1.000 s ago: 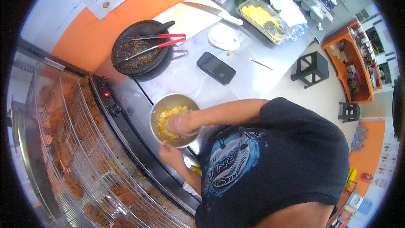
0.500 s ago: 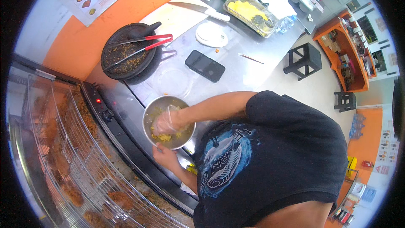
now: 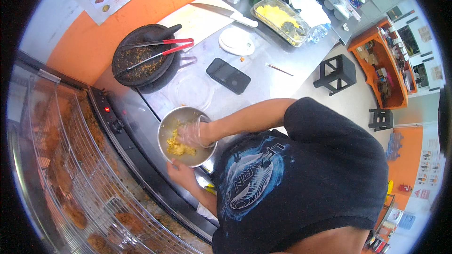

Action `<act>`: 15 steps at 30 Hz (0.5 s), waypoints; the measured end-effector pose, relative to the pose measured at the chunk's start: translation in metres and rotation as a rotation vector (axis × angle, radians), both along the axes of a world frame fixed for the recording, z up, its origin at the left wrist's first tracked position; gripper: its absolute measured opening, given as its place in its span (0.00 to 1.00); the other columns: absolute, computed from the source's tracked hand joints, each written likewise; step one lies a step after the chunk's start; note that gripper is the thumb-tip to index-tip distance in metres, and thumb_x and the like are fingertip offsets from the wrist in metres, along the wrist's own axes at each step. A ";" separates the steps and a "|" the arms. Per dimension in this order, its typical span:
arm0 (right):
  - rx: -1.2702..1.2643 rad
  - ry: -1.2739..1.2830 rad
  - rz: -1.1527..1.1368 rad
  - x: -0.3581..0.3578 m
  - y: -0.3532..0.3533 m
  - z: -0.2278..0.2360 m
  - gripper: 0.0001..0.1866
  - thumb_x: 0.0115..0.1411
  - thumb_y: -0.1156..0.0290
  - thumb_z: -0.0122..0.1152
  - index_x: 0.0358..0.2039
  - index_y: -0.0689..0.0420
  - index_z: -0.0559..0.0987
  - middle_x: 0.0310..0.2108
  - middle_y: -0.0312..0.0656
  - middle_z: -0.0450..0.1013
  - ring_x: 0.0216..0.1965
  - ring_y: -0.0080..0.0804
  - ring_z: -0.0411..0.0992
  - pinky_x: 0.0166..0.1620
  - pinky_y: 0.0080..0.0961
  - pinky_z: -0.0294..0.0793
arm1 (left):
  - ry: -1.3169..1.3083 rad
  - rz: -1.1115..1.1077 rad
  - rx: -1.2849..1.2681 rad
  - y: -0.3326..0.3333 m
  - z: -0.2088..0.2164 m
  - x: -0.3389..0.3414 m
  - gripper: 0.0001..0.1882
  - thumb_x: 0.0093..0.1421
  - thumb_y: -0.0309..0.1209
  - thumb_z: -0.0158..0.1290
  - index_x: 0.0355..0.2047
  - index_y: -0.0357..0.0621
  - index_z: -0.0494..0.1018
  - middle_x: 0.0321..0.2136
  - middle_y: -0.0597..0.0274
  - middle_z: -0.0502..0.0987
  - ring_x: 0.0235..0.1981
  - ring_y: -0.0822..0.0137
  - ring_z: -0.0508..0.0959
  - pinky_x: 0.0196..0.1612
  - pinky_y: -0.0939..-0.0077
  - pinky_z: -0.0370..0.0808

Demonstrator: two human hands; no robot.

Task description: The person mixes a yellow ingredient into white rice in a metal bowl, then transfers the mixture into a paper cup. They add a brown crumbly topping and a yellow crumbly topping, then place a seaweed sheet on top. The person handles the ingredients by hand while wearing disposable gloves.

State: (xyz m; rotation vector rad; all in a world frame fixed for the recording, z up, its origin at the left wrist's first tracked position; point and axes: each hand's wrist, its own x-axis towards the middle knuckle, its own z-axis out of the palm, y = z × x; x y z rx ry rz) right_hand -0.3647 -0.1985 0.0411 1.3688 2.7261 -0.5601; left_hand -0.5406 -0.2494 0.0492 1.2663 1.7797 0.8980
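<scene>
Several browned, crumb-coated pieces (image 3: 127, 221) lie on the wire rack (image 3: 110, 171) at the far left. Next comes a black mortar-like bowl (image 3: 134, 76) with dark crumbs inside and red-handled tongs (image 3: 178, 47) laid across it. Below it, the bare left hand (image 3: 181, 174) touches the near-left rim of a metal mixing bowl (image 3: 165, 136); whether its fingers close underneath is hidden. Inside that bowl sits the yellow mash (image 3: 181, 148), part of it a rough clump and part loose bits along the wall. The right hand (image 3: 190, 134), in a clear plastic glove, is in the bowl against the mash, its fingers pointing toward the clump; whether it clenches any cannot be told. The mixing looks partway along to me: the mash is broken up and partly gathered, yet uneven, and no shaped portions show in the bowl. Further right lie a dark smartphone (image 3: 228, 75), a white kitchen scale (image 3: 235, 41) with nothing on its plate, a white-handled knife (image 3: 242, 19) and a clear tray (image 3: 295, 42) of more yellow food, apart from both hands.
</scene>
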 end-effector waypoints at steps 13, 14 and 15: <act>-0.311 0.206 0.000 0.020 0.039 0.080 0.28 0.51 0.69 0.64 0.54 0.63 0.74 0.42 0.63 0.75 0.49 0.53 0.76 0.51 0.45 0.75 | 0.067 -0.077 -0.057 0.003 0.001 -0.005 0.18 0.70 0.35 0.44 0.31 0.28 0.69 0.20 0.43 0.75 0.12 0.55 0.75 0.14 0.63 0.70; -0.274 0.231 -0.033 0.016 0.041 0.072 0.24 0.52 0.69 0.63 0.50 0.63 0.76 0.41 0.62 0.75 0.47 0.52 0.77 0.50 0.44 0.76 | 0.063 -0.075 -0.065 0.004 0.000 -0.006 0.18 0.70 0.35 0.44 0.31 0.28 0.69 0.20 0.43 0.75 0.12 0.55 0.75 0.14 0.63 0.70; -0.215 0.263 -0.077 0.012 0.041 0.061 0.21 0.52 0.69 0.63 0.47 0.64 0.78 0.40 0.61 0.76 0.44 0.51 0.77 0.48 0.43 0.77 | 0.033 -0.069 -0.084 0.005 0.000 -0.007 0.18 0.70 0.35 0.44 0.31 0.29 0.69 0.20 0.43 0.75 0.12 0.55 0.75 0.14 0.63 0.70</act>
